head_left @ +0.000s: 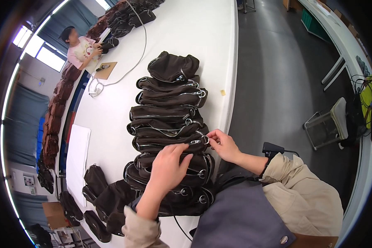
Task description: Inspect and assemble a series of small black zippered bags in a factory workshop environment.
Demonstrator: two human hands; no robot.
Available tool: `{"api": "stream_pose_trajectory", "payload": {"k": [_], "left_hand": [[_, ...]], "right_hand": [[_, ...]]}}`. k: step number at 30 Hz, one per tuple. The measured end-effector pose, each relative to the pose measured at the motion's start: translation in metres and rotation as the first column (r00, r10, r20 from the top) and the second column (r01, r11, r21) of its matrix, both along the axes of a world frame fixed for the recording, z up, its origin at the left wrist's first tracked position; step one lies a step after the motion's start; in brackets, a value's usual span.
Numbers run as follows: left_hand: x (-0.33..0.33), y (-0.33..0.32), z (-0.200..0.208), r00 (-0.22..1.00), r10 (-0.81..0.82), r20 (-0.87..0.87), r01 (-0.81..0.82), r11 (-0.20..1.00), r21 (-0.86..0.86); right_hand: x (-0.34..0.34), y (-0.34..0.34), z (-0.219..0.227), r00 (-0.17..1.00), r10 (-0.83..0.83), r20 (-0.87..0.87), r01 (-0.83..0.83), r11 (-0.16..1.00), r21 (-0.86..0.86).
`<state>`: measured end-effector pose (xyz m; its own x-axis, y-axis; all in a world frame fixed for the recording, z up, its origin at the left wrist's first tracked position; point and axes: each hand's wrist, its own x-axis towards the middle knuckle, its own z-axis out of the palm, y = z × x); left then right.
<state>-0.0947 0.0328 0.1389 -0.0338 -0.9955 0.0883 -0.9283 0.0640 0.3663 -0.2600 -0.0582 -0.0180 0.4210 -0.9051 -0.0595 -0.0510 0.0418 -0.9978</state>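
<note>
A row of dark brown zippered pouches [165, 125] lies close together along the white table, with silver zippers and metal rings at their right ends. My right hand [224, 146] pinches a silver metal ring [205, 139] at the right end of one pouch [163, 142] between thumb and fingers. Across the nearer pouches reaches my left hand [169, 165], its fingers stretched out and the thumb apart. Its fingertips are by the silver zipper pull [194, 141] of that same pouch; contact with the pull cannot be made out.
More dark pouches [111, 202] lie loose at the near left, beside white sheets [76, 157]. A cable [144, 45] crosses the table farther off. At the far left a person [82, 49] handles a dark item. A chair [332, 120] stands on the right across the aisle.
</note>
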Motion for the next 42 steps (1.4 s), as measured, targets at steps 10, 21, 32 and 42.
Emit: {"api": "stream_pose_trajectory", "payload": {"k": [10, 21, 32, 42], "left_hand": [[0.01, -0.049, -0.049, 0.826, 0.41, -0.386, -0.355, 0.911, 0.209], [0.034, -0.054, -0.052, 0.594, 0.478, -0.647, -0.338, 0.878, 0.339], [0.032, -0.057, -0.066, 0.623, 0.532, -0.574, -0.433, 0.845, 0.314], [0.005, 0.014, -0.052, 0.898, 0.34, -0.279, -0.303, 0.938, 0.168]], "right_hand": [[0.01, -0.025, 0.054, 0.975, 0.165, 0.147, -0.146, 0.98, -0.136], [0.024, -0.023, 0.055, 0.933, 0.321, -0.162, -0.305, 0.466, -0.83], [0.034, -0.028, 0.054, 0.94, 0.326, -0.096, -0.235, 0.418, -0.877], [0.045, -0.049, 0.001, 0.984, 0.136, 0.113, -0.16, 0.956, 0.244]]}}
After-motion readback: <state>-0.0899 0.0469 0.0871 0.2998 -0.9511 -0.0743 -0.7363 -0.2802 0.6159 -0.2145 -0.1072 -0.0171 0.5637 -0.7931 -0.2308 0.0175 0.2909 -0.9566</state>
